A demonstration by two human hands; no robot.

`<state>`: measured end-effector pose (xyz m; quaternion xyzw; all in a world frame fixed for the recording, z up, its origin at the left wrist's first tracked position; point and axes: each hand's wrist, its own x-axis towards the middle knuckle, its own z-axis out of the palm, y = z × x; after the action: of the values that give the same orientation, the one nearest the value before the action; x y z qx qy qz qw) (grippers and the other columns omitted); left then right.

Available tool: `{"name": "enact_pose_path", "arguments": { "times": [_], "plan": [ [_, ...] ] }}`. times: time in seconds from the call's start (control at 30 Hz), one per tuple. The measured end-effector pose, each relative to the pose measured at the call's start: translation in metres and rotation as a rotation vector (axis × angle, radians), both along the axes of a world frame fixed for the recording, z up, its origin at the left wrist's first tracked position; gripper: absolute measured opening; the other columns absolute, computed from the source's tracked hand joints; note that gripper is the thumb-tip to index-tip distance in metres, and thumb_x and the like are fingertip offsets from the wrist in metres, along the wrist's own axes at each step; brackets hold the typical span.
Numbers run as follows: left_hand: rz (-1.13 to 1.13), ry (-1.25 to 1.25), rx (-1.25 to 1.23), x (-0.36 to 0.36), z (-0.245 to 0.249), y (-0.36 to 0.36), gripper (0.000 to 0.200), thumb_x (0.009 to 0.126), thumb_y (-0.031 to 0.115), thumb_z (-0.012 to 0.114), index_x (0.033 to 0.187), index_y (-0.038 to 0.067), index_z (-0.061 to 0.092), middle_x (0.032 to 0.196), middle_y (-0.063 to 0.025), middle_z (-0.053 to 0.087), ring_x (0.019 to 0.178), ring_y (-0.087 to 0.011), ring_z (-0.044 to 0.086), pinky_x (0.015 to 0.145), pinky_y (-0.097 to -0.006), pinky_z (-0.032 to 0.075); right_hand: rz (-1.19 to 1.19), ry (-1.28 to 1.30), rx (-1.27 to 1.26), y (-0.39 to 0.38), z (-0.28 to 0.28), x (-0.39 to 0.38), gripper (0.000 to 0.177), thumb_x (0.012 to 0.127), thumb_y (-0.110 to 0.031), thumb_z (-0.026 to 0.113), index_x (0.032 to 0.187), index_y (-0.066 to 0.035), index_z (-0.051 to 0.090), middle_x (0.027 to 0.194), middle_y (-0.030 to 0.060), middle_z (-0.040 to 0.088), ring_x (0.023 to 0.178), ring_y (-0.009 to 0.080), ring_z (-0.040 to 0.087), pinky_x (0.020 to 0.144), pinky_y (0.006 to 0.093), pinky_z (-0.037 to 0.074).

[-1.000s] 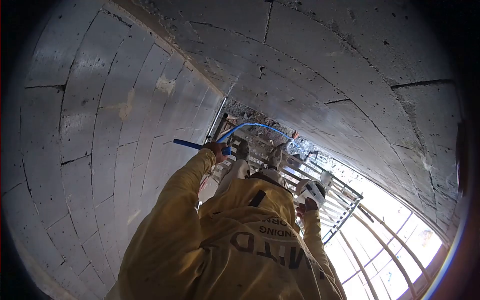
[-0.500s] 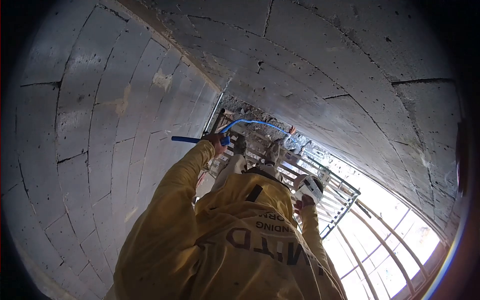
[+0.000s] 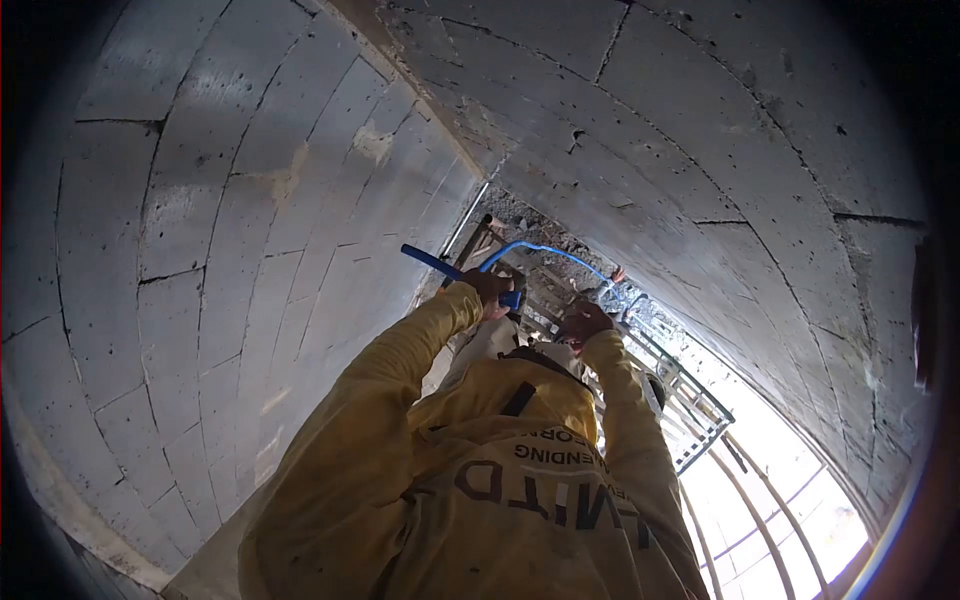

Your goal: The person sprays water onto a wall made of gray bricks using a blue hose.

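Observation:
My left hand (image 3: 488, 288) is closed round a blue bar-shaped piece (image 3: 432, 262), whose far end points up and left and whose short end sticks out right of the fingers. A thinner blue hose (image 3: 545, 247) curves from beside this hand towards the right. My right hand (image 3: 583, 325) is in front of my body, right of my left hand and apart from it. Its fingers look bent, but they are dark and small, and whether they hold anything is unclear.
Block walls rise on the left (image 3: 220, 240) and right (image 3: 640, 130), meeting in a corner. Below is a slatted metal platform (image 3: 690, 400). Another person's hand (image 3: 617, 273) shows near the hose's far end. Long poles (image 3: 760, 520) stand at the lower right, against bright light.
My right hand has moved up and left, away from the white object it was beside, towards my left hand. The blue bar tilts more steeply. The view has shifted slightly.

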<state>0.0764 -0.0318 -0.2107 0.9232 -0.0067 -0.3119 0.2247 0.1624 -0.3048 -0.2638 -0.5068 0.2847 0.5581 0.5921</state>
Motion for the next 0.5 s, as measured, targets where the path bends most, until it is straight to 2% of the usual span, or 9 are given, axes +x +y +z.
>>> {"name": "enact_pose_path", "arguments": {
  "times": [0.03, 0.07, 0.13, 0.2, 0.33, 0.43, 0.5],
  "plan": [
    [0.001, 0.012, 0.001, 0.001, 0.007, -0.001, 0.038, 0.071, 0.042, 0.063, 0.098, 0.015, 0.062, 0.091, -0.0107, 0.066, 0.082, -0.0315, 0.064, 0.071, -0.0407, 0.051, 0.049, -0.015, 0.011, 0.008, -0.004, -0.002, 0.016, 0.088, -0.03, 0.052, 0.097, -0.017, 0.054, 0.063, 0.0035, 0.052, 0.045, 0.0162, 0.046, 0.039, 0.0304, 0.036],
    [0.001, 0.025, 0.0, 0.005, 0.022, -0.003, 0.035, 0.071, 0.04, 0.063, 0.094, 0.015, 0.062, 0.088, -0.0098, 0.066, 0.08, -0.0315, 0.064, 0.069, -0.0411, 0.05, 0.199, -0.133, -0.052, 0.025, 0.022, -0.005, 0.018, 0.089, -0.028, 0.052, 0.102, -0.017, 0.053, 0.066, 0.0047, 0.054, 0.045, 0.0165, 0.047, 0.039, 0.0312, 0.038],
    [-0.01, -0.017, -0.019, 0.006, 0.037, -0.007, 0.029, 0.07, 0.038, 0.063, 0.086, 0.014, 0.061, 0.082, -0.0083, 0.065, 0.076, -0.0312, 0.064, 0.066, -0.0417, 0.05, 0.368, -0.19, -0.135, 0.041, 0.032, -0.01, 0.023, 0.091, -0.027, 0.051, 0.111, -0.015, 0.05, 0.076, 0.0087, 0.059, 0.049, 0.0177, 0.053, 0.038, 0.0331, 0.04],
    [-0.034, -0.127, -0.051, 0.002, 0.042, -0.008, 0.024, 0.068, 0.035, 0.063, 0.08, 0.014, 0.06, 0.077, -0.007, 0.064, 0.072, -0.0304, 0.063, 0.064, -0.0423, 0.049, 0.353, -0.175, -0.142, 0.054, 0.041, -0.012, 0.025, 0.091, -0.027, 0.051, 0.113, -0.015, 0.049, 0.076, 0.0086, 0.06, 0.051, 0.0178, 0.055, 0.038, 0.0324, 0.041],
    [0.009, -0.251, -0.171, -0.009, 0.037, -0.01, 0.02, 0.066, 0.029, 0.065, 0.079, 0.015, 0.06, 0.076, -0.0069, 0.064, 0.071, -0.0294, 0.063, 0.063, -0.0415, 0.049, 0.325, -0.156, -0.112, 0.075, 0.041, -0.007, 0.028, 0.09, -0.025, 0.053, 0.116, -0.016, 0.049, 0.077, 0.0086, 0.06, 0.053, 0.0188, 0.057, 0.039, 0.0324, 0.041],
    [0.038, -0.263, -0.22, -0.006, 0.06, -0.008, 0.019, 0.065, 0.024, 0.066, 0.079, 0.014, 0.059, 0.074, -0.0071, 0.063, 0.07, -0.0303, 0.062, 0.062, -0.0412, 0.048, 0.36, -0.184, -0.012, 0.073, -0.018, -0.005, 0.03, 0.089, -0.023, 0.053, 0.118, -0.016, 0.05, 0.08, 0.0098, 0.061, 0.054, 0.0199, 0.059, 0.04, 0.0332, 0.043],
    [0.017, -0.235, -0.228, -0.005, 0.067, -0.006, 0.02, 0.064, 0.022, 0.067, 0.079, 0.013, 0.059, 0.073, -0.0078, 0.062, 0.069, -0.0315, 0.061, 0.061, -0.0412, 0.048, 0.363, -0.206, -0.074, 0.083, 0.011, 0.005, 0.028, 0.089, -0.021, 0.054, 0.116, -0.016, 0.051, 0.081, 0.0108, 0.061, 0.051, 0.02, 0.057, 0.04, 0.0331, 0.043]
  ]
}}
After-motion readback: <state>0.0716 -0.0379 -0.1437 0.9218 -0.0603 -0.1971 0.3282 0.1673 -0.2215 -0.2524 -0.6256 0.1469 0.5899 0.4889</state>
